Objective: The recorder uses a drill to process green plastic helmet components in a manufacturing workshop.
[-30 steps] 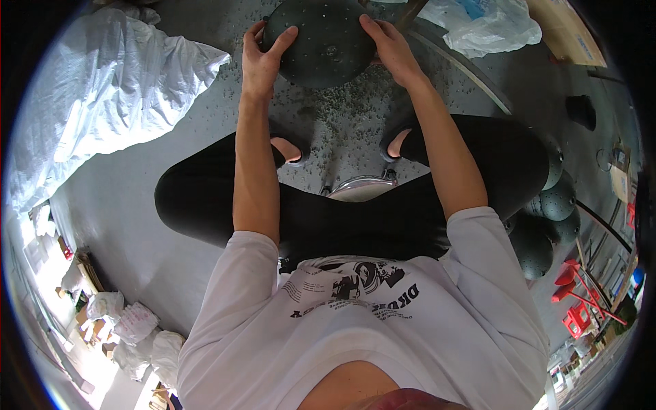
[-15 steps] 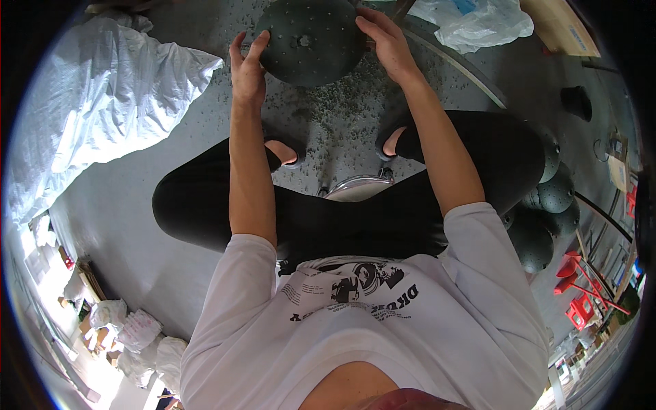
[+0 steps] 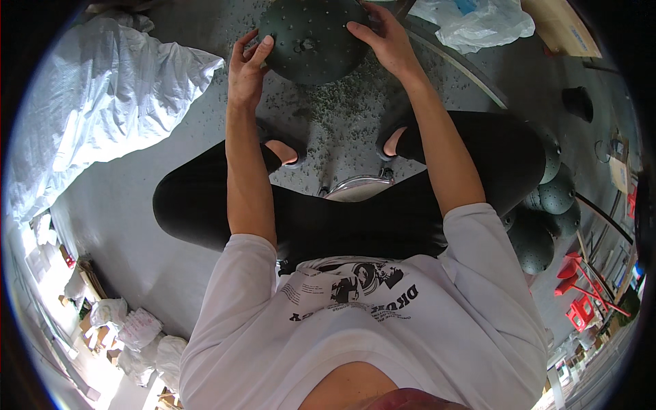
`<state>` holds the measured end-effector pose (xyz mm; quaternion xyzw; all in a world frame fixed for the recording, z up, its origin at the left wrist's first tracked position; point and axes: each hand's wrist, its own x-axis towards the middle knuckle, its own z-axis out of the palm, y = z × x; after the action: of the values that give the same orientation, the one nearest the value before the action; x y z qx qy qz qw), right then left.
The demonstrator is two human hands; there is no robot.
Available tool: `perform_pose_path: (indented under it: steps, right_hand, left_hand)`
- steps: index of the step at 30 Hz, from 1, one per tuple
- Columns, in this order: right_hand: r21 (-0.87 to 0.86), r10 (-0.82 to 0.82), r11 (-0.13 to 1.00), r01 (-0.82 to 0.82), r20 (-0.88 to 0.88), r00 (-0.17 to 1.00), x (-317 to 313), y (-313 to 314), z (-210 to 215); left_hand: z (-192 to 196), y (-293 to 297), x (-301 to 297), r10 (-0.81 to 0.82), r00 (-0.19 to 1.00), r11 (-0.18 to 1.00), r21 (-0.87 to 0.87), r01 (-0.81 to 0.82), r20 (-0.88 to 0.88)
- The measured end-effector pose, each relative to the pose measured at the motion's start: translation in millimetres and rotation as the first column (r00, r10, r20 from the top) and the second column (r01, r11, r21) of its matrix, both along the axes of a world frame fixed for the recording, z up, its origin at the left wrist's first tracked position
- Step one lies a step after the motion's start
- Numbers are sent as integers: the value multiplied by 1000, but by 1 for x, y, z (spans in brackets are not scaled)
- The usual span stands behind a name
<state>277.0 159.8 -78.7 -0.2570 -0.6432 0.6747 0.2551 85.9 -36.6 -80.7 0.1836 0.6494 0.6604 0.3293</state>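
A round dark green dome-shaped piece (image 3: 311, 41) with small studs on its surface sits low over the grey floor in front of my feet. My left hand (image 3: 247, 65) grips its left rim, thumb on top. On the right rim rests my right hand (image 3: 383, 37), fingers curled over the edge. Small grey-green crumbs (image 3: 328, 116) lie scattered on the floor under and around the piece. I sit on a low metal stool (image 3: 359, 188), knees spread, in black trousers and sandals.
Large white woven sacks (image 3: 96, 96) lie at the left. A clear plastic bag (image 3: 475, 24) and a cardboard sheet (image 3: 560, 27) are at the top right. Several more dark domes (image 3: 547, 219) are stacked at my right; red stools (image 3: 581, 294) stand beyond.
Both hands and the dome have shifted farther from me, toward the top of the view, and my left hand's grip has slid along the rim.
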Motion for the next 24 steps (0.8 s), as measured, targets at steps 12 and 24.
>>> perform_pose_path:
  steps: [12,24]
  right_hand:
    - [68,-18,998,12,88,996,-2,1,2]
    - [171,23,985,-28,30,999,-4,-2,2]
  left_hand:
    - [-17,-1,-8,-30,993,999,-23,28,-115]
    - [-3,3,5,-72,993,989,-139,58,-96]
